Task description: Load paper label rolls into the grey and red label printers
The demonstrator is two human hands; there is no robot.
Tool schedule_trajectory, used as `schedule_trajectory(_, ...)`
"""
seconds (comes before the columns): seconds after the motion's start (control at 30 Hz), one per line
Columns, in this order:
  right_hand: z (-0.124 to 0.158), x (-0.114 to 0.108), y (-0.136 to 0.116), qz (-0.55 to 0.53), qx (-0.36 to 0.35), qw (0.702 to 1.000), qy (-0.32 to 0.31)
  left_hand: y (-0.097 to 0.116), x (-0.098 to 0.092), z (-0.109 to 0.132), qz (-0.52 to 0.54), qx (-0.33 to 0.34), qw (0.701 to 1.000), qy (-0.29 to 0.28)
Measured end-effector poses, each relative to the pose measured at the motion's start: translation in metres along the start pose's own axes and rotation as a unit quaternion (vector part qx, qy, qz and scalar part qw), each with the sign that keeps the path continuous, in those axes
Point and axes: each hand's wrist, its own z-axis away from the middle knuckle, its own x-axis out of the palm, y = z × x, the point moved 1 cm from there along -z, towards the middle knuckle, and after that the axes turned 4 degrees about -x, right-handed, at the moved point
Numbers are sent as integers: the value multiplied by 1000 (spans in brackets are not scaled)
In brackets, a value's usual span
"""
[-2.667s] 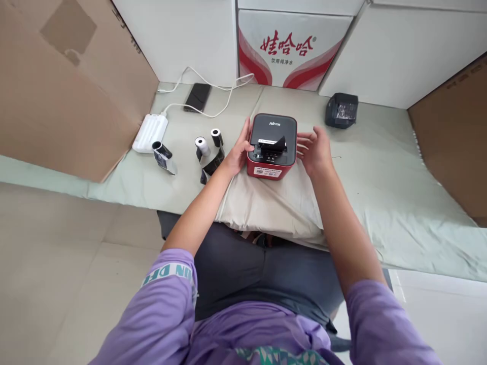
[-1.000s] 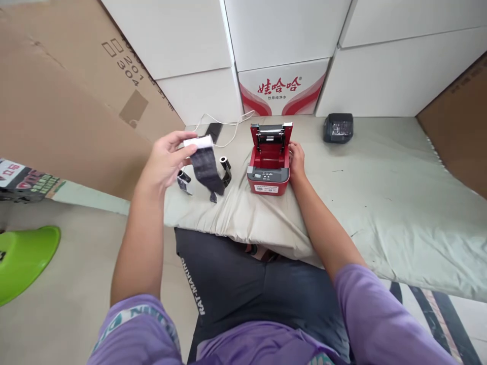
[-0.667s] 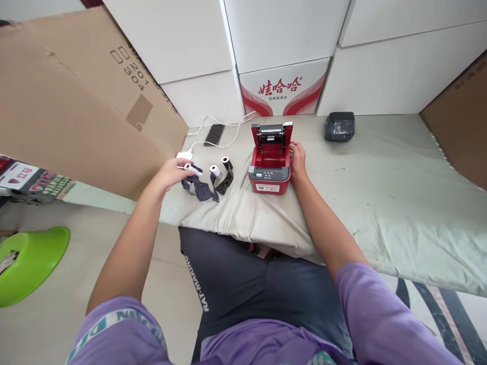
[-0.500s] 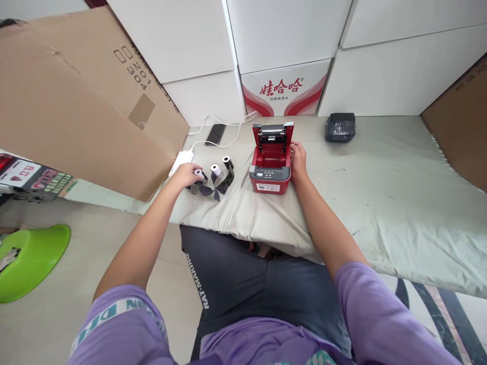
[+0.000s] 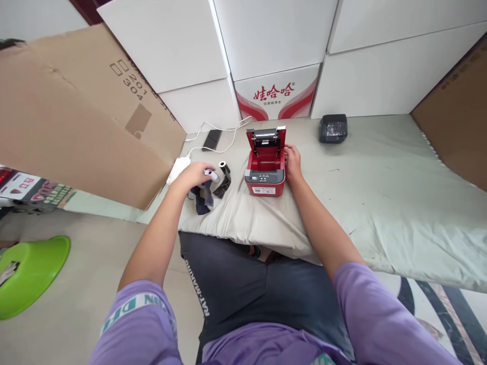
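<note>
A red and dark grey printer [image 5: 265,175] stands on the cloth-covered surface with its lid raised and its red compartment exposed. My right hand [image 5: 292,161] rests against the printer's right side, its fingers partly behind the casing. At the left, my left hand [image 5: 198,176] has its fingers closed on a white paper roll [image 5: 211,175]. Dark strips [image 5: 203,197] hang and lie below that hand. Between it and the printer stands a black-wrapped roll [image 5: 224,175] with a white end and a patterned dark tail.
A black phone [image 5: 211,140] and a white power strip [image 5: 178,169] with a white cable lie behind and left. A dark wrapped object [image 5: 333,129] sits at the back right. White boxes [image 5: 279,94] line the back; a cardboard box [image 5: 87,116] stands left.
My left hand has moved right and closed on a roll, lifting it slightly. The dark strips have shifted and hang nearer the front edge. The view has shifted slightly.
</note>
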Motion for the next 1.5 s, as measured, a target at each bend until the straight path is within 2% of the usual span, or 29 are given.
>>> schedule_trajectory(0.1,2,2,-2,-6,6,1000,-6,5,-25,24,40,5,994,100)
schedule_trajectory(0.17,3,3,-3,-11,8,1000,-8,13,-41,42,148,19,978,144)
schedule_trajectory(0.23,4,4,-5,-16,8,1000,-3,27,-48,52,275,40,945,172)
schedule_trajectory(0.33,7,6,-9,-15,10,1000,5,60,-33,44,428,81,883,174)
schedule_trajectory(0.4,8,7,-12,-7,13,1000,5,84,-11,27,485,114,860,112)
schedule_trajectory(0.43,9,7,-13,-3,15,1000,4,95,1,17,491,116,859,82)
schedule_trajectory(0.47,10,8,-15,-2,16,1000,4,105,13,7,476,114,870,55)
schedule_trajectory(0.53,11,8,-17,-6,19,1000,6,119,32,-12,423,117,898,34)
schedule_trajectory(0.6,11,9,-18,-10,26,1000,9,129,42,-28,371,134,919,21)
schedule_trajectory(0.73,12,10,-18,-19,37,999,16,140,44,-51,321,179,929,-44)
schedule_trajectory(0.83,12,10,-17,-28,29,999,18,145,39,-58,232,213,948,-40)
schedule_trajectory(0.93,13,10,-18,-28,32,999,22,143,35,-57,158,227,961,-10)
schedule_trajectory(1.07,13,10,-19,-33,47,998,25,143,29,-47,125,222,967,18)
schedule_trajectory(1.33,10,9,-14,-36,38,999,15,168,3,-19,-32,173,981,77)
schedule_trajectory(1.5,10,10,-14,-46,35,998,20,170,6,-21,-45,181,979,84)
